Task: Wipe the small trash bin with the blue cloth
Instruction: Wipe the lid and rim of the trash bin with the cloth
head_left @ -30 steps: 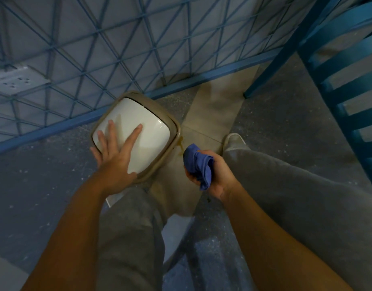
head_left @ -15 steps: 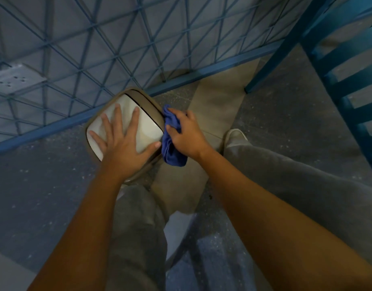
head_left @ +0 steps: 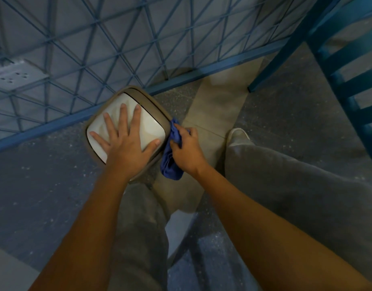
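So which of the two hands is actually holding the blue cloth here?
The right hand. It is closed around the blue cloth against the side of the small trash bin, while the left hand lies flat and empty on the bin's white lid.

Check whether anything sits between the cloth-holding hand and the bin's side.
Nothing visible does. The right hand already presses the blue cloth against the right side of the small trash bin. The left hand lies flat on the white lid, clear of that side.
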The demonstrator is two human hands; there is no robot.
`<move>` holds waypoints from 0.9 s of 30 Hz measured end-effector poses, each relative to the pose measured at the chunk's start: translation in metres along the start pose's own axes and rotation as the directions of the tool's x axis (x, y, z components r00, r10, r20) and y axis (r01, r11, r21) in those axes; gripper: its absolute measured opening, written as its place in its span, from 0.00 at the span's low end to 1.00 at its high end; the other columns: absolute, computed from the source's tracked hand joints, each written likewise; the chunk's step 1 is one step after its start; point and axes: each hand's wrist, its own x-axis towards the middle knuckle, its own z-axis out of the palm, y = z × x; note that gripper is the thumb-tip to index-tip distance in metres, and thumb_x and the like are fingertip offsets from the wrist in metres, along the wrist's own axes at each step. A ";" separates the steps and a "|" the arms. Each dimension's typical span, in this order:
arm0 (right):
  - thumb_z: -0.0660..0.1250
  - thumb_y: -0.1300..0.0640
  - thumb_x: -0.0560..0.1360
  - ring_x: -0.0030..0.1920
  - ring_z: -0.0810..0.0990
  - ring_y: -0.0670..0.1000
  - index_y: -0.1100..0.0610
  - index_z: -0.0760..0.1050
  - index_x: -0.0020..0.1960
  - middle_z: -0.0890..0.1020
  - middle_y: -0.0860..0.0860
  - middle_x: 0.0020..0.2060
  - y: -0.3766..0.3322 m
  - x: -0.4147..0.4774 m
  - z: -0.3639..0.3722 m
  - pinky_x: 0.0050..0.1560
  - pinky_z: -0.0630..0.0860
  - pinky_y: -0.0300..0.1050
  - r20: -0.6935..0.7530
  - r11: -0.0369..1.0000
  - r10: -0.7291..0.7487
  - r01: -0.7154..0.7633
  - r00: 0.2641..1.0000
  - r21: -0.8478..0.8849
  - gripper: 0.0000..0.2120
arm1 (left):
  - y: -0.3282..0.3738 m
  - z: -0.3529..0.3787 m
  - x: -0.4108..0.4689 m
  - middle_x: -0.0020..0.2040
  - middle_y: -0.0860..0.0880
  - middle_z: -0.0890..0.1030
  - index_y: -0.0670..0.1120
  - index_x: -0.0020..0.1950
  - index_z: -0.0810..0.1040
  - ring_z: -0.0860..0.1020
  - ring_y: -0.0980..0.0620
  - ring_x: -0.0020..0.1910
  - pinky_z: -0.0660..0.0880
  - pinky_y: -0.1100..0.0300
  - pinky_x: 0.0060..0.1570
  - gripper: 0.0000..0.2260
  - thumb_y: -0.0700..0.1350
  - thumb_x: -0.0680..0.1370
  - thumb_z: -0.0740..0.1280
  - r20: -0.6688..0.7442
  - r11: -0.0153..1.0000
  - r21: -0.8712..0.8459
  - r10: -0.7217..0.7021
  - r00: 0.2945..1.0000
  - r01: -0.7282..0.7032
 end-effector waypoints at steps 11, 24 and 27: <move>0.61 0.60 0.77 0.65 0.67 0.57 0.58 0.57 0.74 0.64 0.58 0.66 0.006 -0.032 0.031 0.67 0.66 0.46 -0.005 0.999 0.047 -0.047 0.999 0.010 0.27 | 0.001 0.000 0.000 0.77 0.49 0.39 0.56 0.75 0.40 0.36 0.39 0.74 0.36 0.31 0.66 0.38 0.63 0.74 0.59 0.002 1.000 -0.007 -0.022 1.000 0.022; 0.73 0.54 0.65 0.47 0.77 0.54 0.55 0.77 0.57 0.78 0.53 0.54 0.009 -0.041 0.020 0.38 0.75 0.47 0.155 0.488 -0.265 0.271 0.952 -0.830 0.21 | -0.001 0.000 0.000 0.77 0.50 0.39 0.56 0.75 0.40 0.37 0.39 0.75 0.37 0.31 0.66 0.38 0.63 0.74 0.59 0.006 1.000 -0.015 -0.021 1.000 0.021; 0.77 0.52 0.56 0.38 0.79 0.51 0.53 0.82 0.49 0.81 0.50 0.44 0.011 -0.040 0.026 0.29 0.73 0.42 0.172 0.430 -0.259 0.273 0.951 -0.861 0.21 | -0.001 0.000 0.000 0.77 0.50 0.39 0.57 0.75 0.40 0.37 0.40 0.75 0.36 0.31 0.66 0.38 0.63 0.74 0.60 0.008 0.999 -0.020 -0.025 1.000 0.025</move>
